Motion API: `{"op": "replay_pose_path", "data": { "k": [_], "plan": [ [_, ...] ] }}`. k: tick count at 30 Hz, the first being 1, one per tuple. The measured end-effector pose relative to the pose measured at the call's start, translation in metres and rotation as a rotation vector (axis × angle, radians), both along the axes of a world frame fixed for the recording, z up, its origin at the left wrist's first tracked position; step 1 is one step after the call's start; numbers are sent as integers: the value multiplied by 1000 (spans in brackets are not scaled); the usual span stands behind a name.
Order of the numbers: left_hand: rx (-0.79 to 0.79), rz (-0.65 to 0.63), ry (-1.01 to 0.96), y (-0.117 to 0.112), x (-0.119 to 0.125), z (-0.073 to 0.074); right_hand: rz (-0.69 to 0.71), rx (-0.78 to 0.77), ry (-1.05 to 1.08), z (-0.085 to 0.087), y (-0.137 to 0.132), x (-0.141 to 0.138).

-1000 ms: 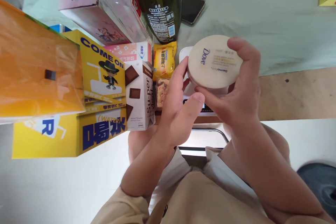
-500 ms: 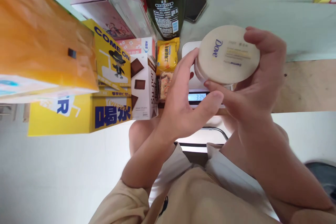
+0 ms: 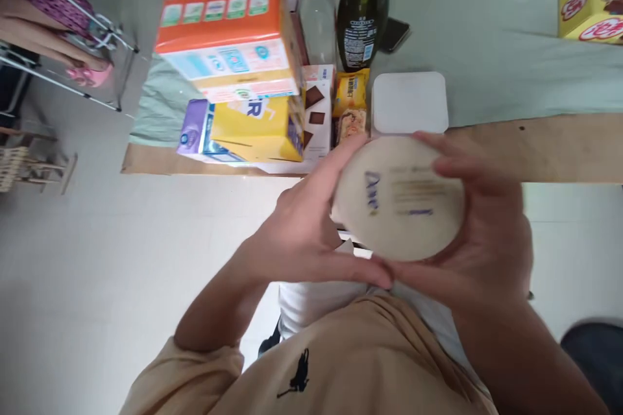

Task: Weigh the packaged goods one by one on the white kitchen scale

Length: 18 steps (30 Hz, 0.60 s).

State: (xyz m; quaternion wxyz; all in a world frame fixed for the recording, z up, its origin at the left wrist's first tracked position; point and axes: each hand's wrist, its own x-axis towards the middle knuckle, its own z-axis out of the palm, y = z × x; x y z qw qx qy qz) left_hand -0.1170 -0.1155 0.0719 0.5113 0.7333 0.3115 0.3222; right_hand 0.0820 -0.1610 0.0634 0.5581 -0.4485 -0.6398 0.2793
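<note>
"Tub, in the head view: what's changed?"

"It has moved from over the white scale toward the shirt, so more of the scale shows."

"And the fingers?"

"Closed round it: left hand and right hand grip opposite sides, thumbs near the lower edge. Both hands, I'd judge, carry its weight."

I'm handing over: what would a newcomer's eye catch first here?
Probably the round, cream-coloured plastic tub, held in the centre between the left hand and right hand. Next, the boxy orange-and-white plastic-wrapped pack at upper left, then the tapered dark green bottle near the top middle.
</note>
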Motion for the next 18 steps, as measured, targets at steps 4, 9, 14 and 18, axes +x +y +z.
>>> {"op": "replay_pose_path", "data": {
  "k": [4,9,14,18],
  "plan": [
    [4,146,-47,-39,-74,-7,352,58,-98,-1,-4,-51],
    [261,394,-37,-63,-147,-41,537,111,-138,-16,6,-123],
    [198,747,-9,-52,-197,-52,641,3,-73,-27,13,-137],
    [495,685,-54,6,-241,-51,786,-132,156,-29,11,-104]
  ]
}}
